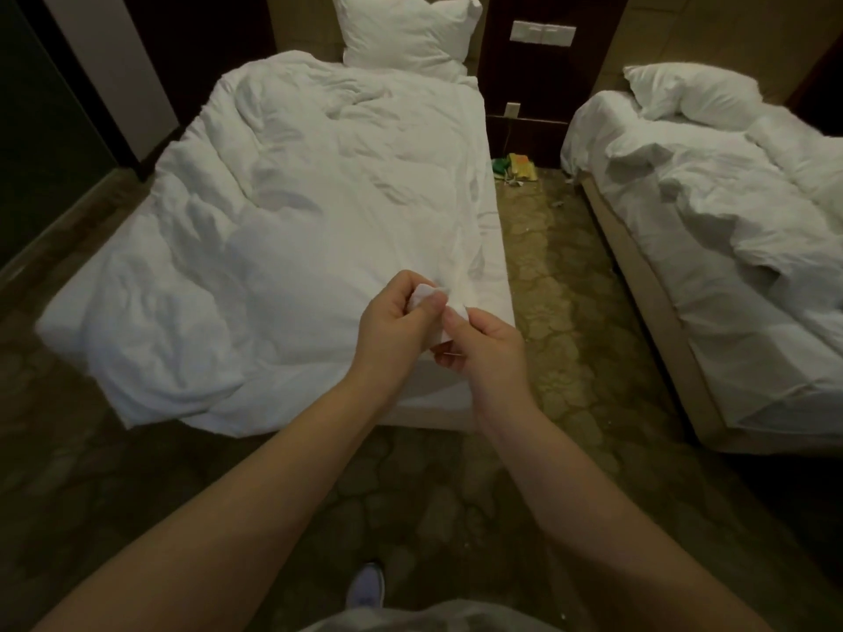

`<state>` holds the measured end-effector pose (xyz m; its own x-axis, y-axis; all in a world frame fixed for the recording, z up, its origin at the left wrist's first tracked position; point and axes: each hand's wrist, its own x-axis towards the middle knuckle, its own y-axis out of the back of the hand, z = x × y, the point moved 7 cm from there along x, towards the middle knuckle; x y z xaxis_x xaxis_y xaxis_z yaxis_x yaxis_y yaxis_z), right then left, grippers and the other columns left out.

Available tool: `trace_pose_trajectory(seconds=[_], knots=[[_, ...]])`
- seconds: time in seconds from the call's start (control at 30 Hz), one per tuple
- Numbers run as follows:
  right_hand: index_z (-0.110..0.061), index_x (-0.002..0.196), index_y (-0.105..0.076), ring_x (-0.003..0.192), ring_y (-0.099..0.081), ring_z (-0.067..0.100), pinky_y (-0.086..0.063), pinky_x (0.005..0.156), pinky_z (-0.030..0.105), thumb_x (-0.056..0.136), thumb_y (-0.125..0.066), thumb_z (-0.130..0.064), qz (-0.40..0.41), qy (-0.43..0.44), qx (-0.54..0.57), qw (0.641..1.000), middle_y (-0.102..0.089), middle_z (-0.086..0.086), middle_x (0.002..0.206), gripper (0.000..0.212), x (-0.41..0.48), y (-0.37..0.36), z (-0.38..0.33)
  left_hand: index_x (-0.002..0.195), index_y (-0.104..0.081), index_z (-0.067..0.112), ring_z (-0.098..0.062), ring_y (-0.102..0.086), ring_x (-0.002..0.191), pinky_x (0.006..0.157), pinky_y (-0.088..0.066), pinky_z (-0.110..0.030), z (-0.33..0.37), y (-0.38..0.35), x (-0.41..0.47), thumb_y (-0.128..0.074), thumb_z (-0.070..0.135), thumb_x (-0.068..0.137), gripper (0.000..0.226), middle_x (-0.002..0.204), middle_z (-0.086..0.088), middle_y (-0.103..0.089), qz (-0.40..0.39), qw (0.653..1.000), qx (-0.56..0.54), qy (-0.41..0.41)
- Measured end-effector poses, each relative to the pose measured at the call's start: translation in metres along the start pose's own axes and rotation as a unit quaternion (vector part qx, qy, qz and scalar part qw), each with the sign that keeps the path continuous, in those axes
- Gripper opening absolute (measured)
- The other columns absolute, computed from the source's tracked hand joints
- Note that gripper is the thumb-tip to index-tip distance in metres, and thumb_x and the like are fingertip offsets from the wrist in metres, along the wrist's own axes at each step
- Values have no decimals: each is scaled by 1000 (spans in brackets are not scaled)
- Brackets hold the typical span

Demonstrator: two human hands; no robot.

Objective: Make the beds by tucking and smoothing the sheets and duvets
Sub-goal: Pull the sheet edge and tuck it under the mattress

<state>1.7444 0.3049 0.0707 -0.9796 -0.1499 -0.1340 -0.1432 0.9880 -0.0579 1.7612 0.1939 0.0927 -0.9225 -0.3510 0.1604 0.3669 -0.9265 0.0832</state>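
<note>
Left hand (387, 323), right hand (486, 351) both pinch white duvet corner (430, 293) above bed (433, 408) foot.

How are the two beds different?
The left duvet covers nearly all of the left bed; the right duvet is bunched up, leaving bare sheet at the foot of the right bed. The left pillow stands propped up; the right pillow lies slumped. The left hand and right hand pinch a corner of the left duvet; nothing touches the right bed. Both beds are white and wrinkled.
</note>
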Motion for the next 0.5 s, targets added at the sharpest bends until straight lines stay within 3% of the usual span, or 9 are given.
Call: trace_pose_trajectory(seconds=[0.1,0.23,0.3,0.43,0.5], knots=[[-10,86,-70,66,-62,10,-52,62,21,94,-57,-20,-5,-22,3,1000,-68,3,75,18,0,8,10,74,-57,11,-3,-49,63,57,-42,-17,-11,-5,-5,-56,16,92,19,66,4,-54,-17,1000,16,6],[-6,81,-67,65,-62,9,-54,68,26,94,-58,-21,-10,-52,5,999,-65,2,69,22,2,6,32,73,-67,29,2,-57,66,61,-45,-13,-34,0,-1,-64,14,87,21,67,17,-64,-14,999,27,35],[-8,84,-67,69,-63,11,-55,71,26,95,-56,-19,-28,-72,6,997,-67,4,74,19,3,0,41,76,-69,30,3,-61,70,64,-47,-13,-46,5,0,-67,14,85,19,74,16,-67,-12,998,41,47],[-9,100,-68,77,-67,11,-56,72,22,97,-51,-13,-59,-117,32,991,-70,8,91,17,5,-10,56,78,-72,30,-10,-63,80,77,-52,-29,-65,16,5,-69,11,82,20,79,9,-67,-54,996,64,41],[-8,101,-68,80,-67,14,-56,74,24,97,-51,-11,-67,-129,54,988,-70,8,93,18,7,-15,60,86,-73,26,-7,-62,79,77,-51,-25,-69,21,10,-69,9,82,19,79,10,-65,-85,992,91,25]])
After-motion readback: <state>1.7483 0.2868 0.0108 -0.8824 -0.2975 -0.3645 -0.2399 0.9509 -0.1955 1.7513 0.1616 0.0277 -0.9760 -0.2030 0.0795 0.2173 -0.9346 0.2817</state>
